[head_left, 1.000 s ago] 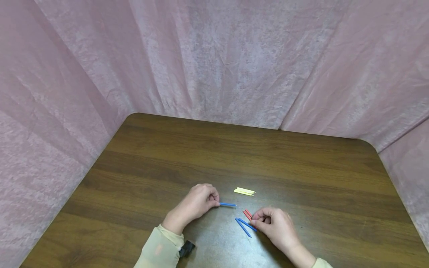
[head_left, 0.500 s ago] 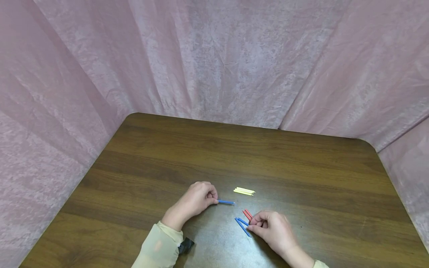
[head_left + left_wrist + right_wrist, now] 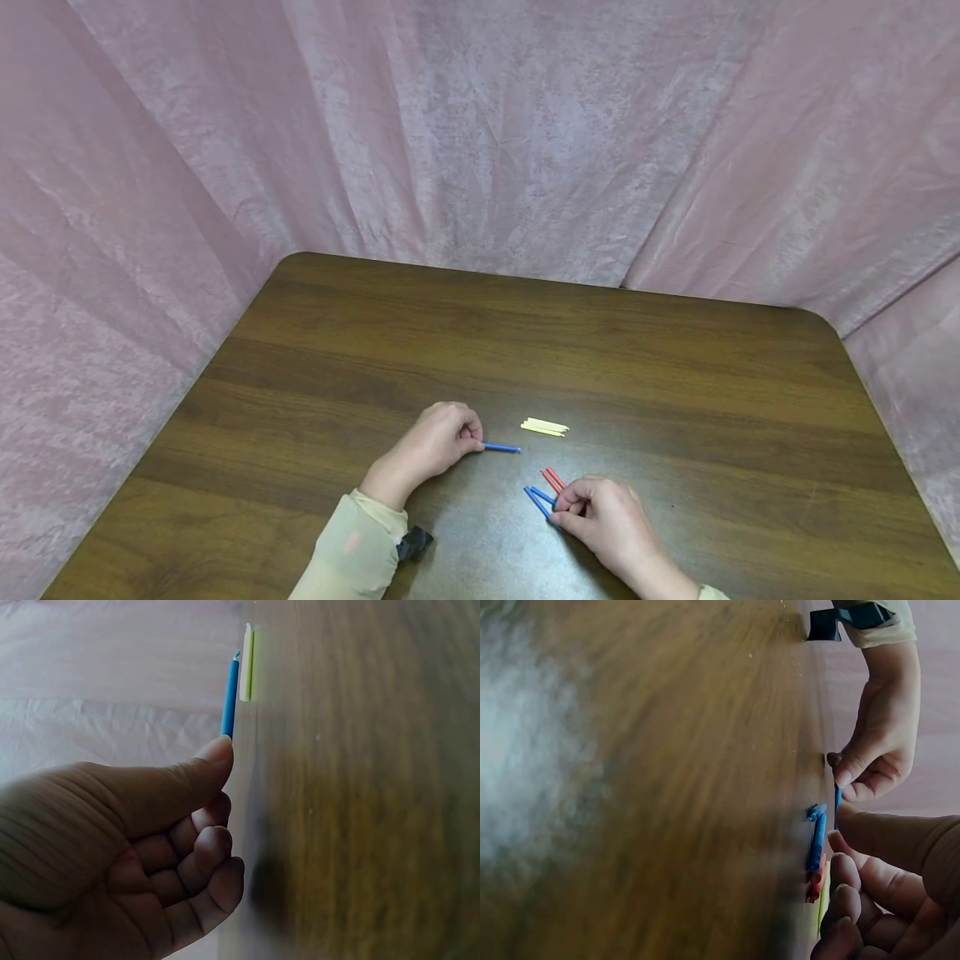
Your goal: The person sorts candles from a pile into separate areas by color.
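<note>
My left hand (image 3: 442, 437) pinches one end of a blue candle (image 3: 501, 447) between thumb and fingers. In the left wrist view this candle (image 3: 230, 697) points away from the thumb, its wick at the far end. My right hand (image 3: 607, 521) is over the lower ends of two more blue candles (image 3: 537, 502), which lie in a narrow V. Its thumb and forefinger stand slightly apart and hide those ends. Beside it lie two red candles (image 3: 552, 479), partly covered by the fingers. Several yellow candles (image 3: 545, 427) lie together farther back.
The candles are on a brown wood-grain table (image 3: 525, 333) with rounded far corners. Pink curtains (image 3: 487, 142) hang behind it and at its sides. A black strap piece (image 3: 415, 543) hangs from the left wrist, over the table.
My left hand has shifted slightly back and left with its blue candle. The right hand has moved from the red candles toward the near ends of the blue pair, which stayed put.
</note>
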Demonstrator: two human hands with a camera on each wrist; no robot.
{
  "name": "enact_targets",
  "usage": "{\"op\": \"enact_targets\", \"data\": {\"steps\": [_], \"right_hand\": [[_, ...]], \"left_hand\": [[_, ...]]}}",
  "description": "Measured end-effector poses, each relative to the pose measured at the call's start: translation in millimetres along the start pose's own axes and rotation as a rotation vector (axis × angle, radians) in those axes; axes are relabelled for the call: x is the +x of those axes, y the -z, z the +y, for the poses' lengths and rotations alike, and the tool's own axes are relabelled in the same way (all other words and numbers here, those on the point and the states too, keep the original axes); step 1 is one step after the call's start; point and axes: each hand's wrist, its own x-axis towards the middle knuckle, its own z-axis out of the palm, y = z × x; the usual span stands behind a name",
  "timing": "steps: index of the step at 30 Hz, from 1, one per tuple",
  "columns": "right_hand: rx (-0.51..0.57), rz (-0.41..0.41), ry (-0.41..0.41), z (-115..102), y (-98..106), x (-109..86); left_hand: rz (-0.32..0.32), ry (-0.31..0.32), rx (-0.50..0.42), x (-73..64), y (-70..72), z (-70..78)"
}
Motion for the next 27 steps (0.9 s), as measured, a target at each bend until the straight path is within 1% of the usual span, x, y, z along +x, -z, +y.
{"op": "enact_targets", "data": {"steps": [7, 13, 16, 27], "right_hand": [[-0.034, -0.006, 0.004, -0.3, -3.1, -1.3], [-0.075, 0.005, 0.061, 0.4, -4.9, -2.2], [-0.091, 0.010, 0.075, 0.4, -5.3, -2.6], [-0.133, -0.007, 0.054, -1.4, -6.1, -2.9]], "left_hand": [[-0.008, 0.010, -0.009, 1.1, 0.0, -2.9], [-0.011, 0.007, -0.007, 1.9, 0.6, -3.9], [-0.011, 0.008, -0.007, 2.0, 1.0, -4.0], [-0.013, 0.009, 0.005, 2.6, -0.6, -5.6]]}}
